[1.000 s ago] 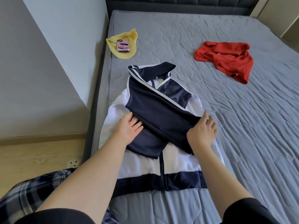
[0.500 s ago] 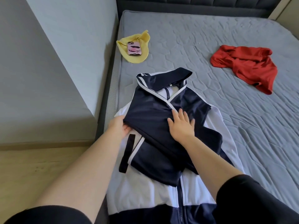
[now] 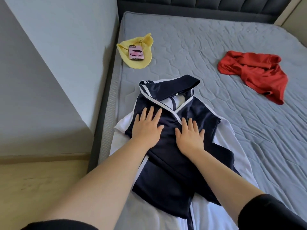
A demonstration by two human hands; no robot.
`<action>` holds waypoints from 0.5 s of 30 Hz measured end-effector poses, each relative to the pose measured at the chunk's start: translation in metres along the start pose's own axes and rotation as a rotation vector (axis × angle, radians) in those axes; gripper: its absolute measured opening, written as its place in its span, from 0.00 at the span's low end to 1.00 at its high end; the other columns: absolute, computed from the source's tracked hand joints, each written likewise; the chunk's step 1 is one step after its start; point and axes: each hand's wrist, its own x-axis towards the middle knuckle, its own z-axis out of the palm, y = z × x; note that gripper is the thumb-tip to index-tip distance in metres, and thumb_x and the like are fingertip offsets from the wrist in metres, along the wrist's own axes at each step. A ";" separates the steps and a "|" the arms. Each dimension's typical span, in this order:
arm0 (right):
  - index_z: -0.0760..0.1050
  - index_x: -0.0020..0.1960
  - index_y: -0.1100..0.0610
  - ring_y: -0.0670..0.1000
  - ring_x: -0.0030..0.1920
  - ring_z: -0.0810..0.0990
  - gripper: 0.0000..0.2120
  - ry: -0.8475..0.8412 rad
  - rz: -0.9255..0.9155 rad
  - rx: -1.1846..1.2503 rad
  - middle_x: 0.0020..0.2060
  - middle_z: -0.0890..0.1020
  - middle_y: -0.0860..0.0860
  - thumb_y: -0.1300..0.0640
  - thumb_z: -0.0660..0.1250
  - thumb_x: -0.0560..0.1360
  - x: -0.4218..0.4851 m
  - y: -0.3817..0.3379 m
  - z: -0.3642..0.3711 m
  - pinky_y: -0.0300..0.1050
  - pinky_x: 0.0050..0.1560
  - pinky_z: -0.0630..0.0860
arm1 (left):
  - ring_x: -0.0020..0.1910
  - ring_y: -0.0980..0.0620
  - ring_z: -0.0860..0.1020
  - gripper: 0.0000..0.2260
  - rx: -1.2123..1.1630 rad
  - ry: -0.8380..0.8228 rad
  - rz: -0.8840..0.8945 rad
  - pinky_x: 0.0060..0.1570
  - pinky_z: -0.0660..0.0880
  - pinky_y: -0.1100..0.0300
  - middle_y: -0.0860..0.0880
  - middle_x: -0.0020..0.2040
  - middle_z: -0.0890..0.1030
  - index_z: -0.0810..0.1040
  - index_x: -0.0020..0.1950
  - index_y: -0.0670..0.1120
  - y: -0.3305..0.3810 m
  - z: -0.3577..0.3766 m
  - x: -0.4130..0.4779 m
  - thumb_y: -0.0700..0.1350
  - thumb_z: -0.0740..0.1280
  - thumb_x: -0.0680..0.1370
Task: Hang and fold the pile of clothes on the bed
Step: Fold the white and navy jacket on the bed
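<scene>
Navy-white jacket (image 3: 166,171) lies along the mattress (image 3: 216,47) left edge, sleeves apparently crossed over it. Left hand (image 3: 147,126) and right hand (image 3: 189,136) press flat on it, fingers spread. Beyond: red garment (image 3: 254,72) well apart to the right; phone (image 3: 135,52) on yellow cloth (image 3: 141,63) by the left edge.

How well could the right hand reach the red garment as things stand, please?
Probably yes: the right hand lies flat on the navy jacket, holding nothing, and only bare mattress separates it from the red garment, though it may need a lean.
</scene>
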 end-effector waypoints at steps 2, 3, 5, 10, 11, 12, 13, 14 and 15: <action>0.62 0.73 0.56 0.58 0.72 0.62 0.25 0.117 -0.025 -0.041 0.71 0.66 0.56 0.44 0.48 0.81 0.009 -0.005 -0.007 0.58 0.70 0.57 | 0.77 0.47 0.44 0.27 -0.005 -0.058 -0.040 0.74 0.46 0.50 0.46 0.79 0.46 0.43 0.79 0.51 -0.016 0.012 0.002 0.56 0.49 0.83; 0.67 0.69 0.57 0.58 0.67 0.67 0.22 0.204 -0.044 -0.053 0.66 0.72 0.56 0.46 0.50 0.81 0.016 -0.009 -0.012 0.56 0.66 0.61 | 0.77 0.48 0.44 0.27 -0.012 -0.050 -0.034 0.74 0.46 0.51 0.46 0.79 0.47 0.44 0.79 0.51 -0.022 0.017 0.003 0.56 0.50 0.82; 0.71 0.63 0.58 0.58 0.61 0.70 0.16 0.357 -0.097 -0.073 0.61 0.74 0.55 0.51 0.54 0.80 0.036 -0.018 -0.024 0.53 0.60 0.64 | 0.77 0.48 0.45 0.27 -0.029 -0.017 -0.016 0.74 0.46 0.51 0.47 0.79 0.48 0.46 0.79 0.51 -0.028 0.021 0.005 0.56 0.50 0.82; 0.70 0.66 0.58 0.59 0.67 0.66 0.21 0.453 -0.194 -0.054 0.67 0.69 0.57 0.65 0.61 0.73 0.104 -0.039 -0.059 0.53 0.68 0.58 | 0.75 0.45 0.55 0.26 0.047 0.053 0.004 0.71 0.53 0.50 0.44 0.76 0.58 0.55 0.78 0.49 -0.027 0.017 0.013 0.56 0.52 0.81; 0.70 0.67 0.58 0.58 0.67 0.66 0.21 0.422 -0.202 -0.079 0.66 0.70 0.56 0.65 0.60 0.74 0.117 -0.041 -0.063 0.54 0.70 0.55 | 0.71 0.44 0.61 0.24 0.080 0.099 0.023 0.67 0.58 0.50 0.44 0.73 0.64 0.60 0.75 0.49 -0.027 0.012 0.015 0.56 0.53 0.81; 0.70 0.67 0.57 0.57 0.66 0.67 0.20 0.363 -0.208 -0.117 0.64 0.72 0.55 0.65 0.59 0.75 0.130 -0.044 -0.065 0.56 0.72 0.53 | 0.66 0.44 0.67 0.21 0.096 0.173 0.052 0.61 0.63 0.50 0.45 0.67 0.70 0.67 0.71 0.48 -0.028 0.006 0.018 0.55 0.54 0.80; 0.71 0.66 0.55 0.57 0.64 0.70 0.19 0.277 -0.212 -0.151 0.62 0.74 0.55 0.64 0.57 0.76 0.140 -0.046 -0.066 0.56 0.72 0.53 | 0.59 0.44 0.70 0.17 0.099 0.265 0.089 0.55 0.66 0.51 0.46 0.61 0.73 0.72 0.64 0.48 -0.028 -0.001 0.023 0.53 0.56 0.80; 0.71 0.65 0.54 0.57 0.61 0.73 0.18 0.176 -0.212 -0.162 0.60 0.76 0.54 0.64 0.55 0.77 0.146 -0.048 -0.064 0.55 0.70 0.57 | 0.56 0.44 0.72 0.14 0.100 0.351 0.125 0.52 0.67 0.52 0.46 0.58 0.75 0.76 0.58 0.47 -0.029 -0.007 0.030 0.51 0.58 0.79; 0.73 0.64 0.53 0.57 0.58 0.75 0.18 0.085 -0.207 -0.151 0.58 0.78 0.54 0.64 0.55 0.77 0.150 -0.050 -0.061 0.51 0.64 0.64 | 0.56 0.44 0.72 0.11 0.101 0.414 0.148 0.52 0.68 0.52 0.46 0.58 0.75 0.77 0.55 0.46 -0.030 -0.012 0.038 0.49 0.60 0.78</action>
